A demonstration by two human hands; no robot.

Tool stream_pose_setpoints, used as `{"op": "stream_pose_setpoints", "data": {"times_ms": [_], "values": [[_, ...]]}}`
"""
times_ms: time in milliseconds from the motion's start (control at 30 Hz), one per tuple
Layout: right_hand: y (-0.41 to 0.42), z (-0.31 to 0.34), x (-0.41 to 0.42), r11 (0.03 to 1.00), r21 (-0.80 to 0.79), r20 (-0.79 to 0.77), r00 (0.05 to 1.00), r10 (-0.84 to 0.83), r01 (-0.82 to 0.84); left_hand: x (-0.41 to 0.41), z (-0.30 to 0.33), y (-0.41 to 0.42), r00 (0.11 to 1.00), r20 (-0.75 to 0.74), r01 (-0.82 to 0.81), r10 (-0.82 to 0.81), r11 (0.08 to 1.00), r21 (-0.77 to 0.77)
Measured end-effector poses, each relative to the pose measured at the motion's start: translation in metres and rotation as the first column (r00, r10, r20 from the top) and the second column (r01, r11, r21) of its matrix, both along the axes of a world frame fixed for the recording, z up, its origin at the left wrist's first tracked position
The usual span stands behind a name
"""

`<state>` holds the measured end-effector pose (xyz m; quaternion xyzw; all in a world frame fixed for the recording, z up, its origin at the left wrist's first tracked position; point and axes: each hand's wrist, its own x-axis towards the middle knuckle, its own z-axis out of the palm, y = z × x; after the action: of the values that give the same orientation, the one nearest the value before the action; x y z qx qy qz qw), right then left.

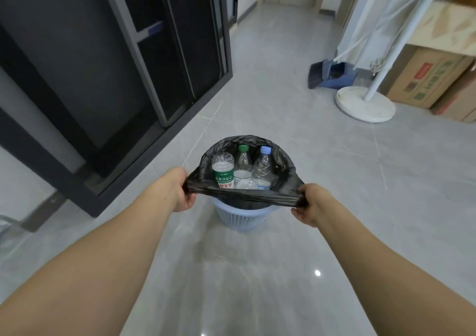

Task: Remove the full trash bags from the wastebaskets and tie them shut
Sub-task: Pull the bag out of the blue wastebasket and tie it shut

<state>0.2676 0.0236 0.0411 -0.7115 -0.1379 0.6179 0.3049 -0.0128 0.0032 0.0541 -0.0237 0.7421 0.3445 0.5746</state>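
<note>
Most of the pale blue lattice wastebasket is hidden behind the black trash bag; only its lower near wall shows, standing on the grey tiled floor near the middle of the scene. The bag sits in the basket with its mouth open at the far side and its near edge pulled taut into a bunched band between two hands. The left hand grips the band's left end, fingers curled around the plastic; the right hand grips the right end the same way, though its fingertips are buried in the folds. Inside the bag stand three clear plastic bottles, plus what looks like a fourth lying low, hard to make out. At far right stand one white round-based stand, cut off above, one blue dustpan and cardboard boxes, their count unclear.
</note>
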Motion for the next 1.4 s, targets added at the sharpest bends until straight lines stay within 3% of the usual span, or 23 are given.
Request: {"op": "stream_pose_setpoints", "data": {"times_ms": [133, 200, 300, 367, 433, 500, 600, 733, 967, 1200, 1400], "values": [[0.012, 0.017, -0.002, 0.982, 0.165, -0.013, 0.996, -0.087, 0.088, 0.005, 0.018, 0.018, 0.989, 0.065, -0.139, 0.133, 0.983, 0.117], [0.019, 0.026, -0.004, 0.959, 0.266, -0.043, 0.995, -0.093, 0.101, 0.010, 0.022, 0.024, 0.993, 0.087, -0.100, 0.085, 0.978, 0.184], [0.023, 0.036, -0.005, 0.914, 0.394, -0.082, 0.994, -0.067, 0.094, 0.019, 0.020, 0.030, 0.992, -0.115, 0.084, -0.052, 0.953, 0.293], [0.027, 0.042, -0.003, 0.884, 0.442, -0.164, 0.983, -0.086, 0.151, 0.021, 0.018, 0.036, 0.953, -0.304, 0.118, 0.013, 0.905, 0.409], [0.035, 0.050, 0.001, 0.859, 0.456, -0.305, 0.948, -0.093, 0.231, 0.021, 0.019, 0.043, 0.930, -0.351, 0.105, 0.110, 0.834, 0.541], [0.040, 0.059, 0.005, 0.848, 0.459, -0.419, 0.906, -0.057, 0.265, 0.023, 0.025, 0.047, 0.943, -0.299, 0.087, 0.143, 0.764, 0.639], [0.043, 0.072, 0.008, 0.829, 0.453, -0.541, 0.840, -0.038, 0.329, 0.029, 0.038, 0.051, 0.979, -0.100, -0.045, 0.180, 0.662, 0.748], [0.041, 0.097, 0.003, 0.797, 0.469, -0.615, 0.788, -0.015, 0.381, 0.033, 0.062, 0.052, 0.961, 0.162, -0.264, 0.223, 0.579, 0.772], [0.030, 0.168, -0.007, 0.719, 0.573, -0.621, 0.781, 0.068, 0.394, 0.048, 0.135, 0.047, 0.948, 0.265, -0.317, 0.175, 0.470, 0.824], [0.012, 0.246, 0.020, 0.518, 0.702, -0.625, 0.772, 0.118, 0.489, 0.091, 0.225, 0.030, 0.927, 0.374, -0.345, -0.008, 0.367, 0.864], [-0.002, 0.278, 0.068, 0.349, 0.769, -0.558, 0.829, -0.040, 0.535, 0.166, 0.244, 0.009, 0.898, 0.340, -0.208, -0.279, 0.412, 0.887]]}}
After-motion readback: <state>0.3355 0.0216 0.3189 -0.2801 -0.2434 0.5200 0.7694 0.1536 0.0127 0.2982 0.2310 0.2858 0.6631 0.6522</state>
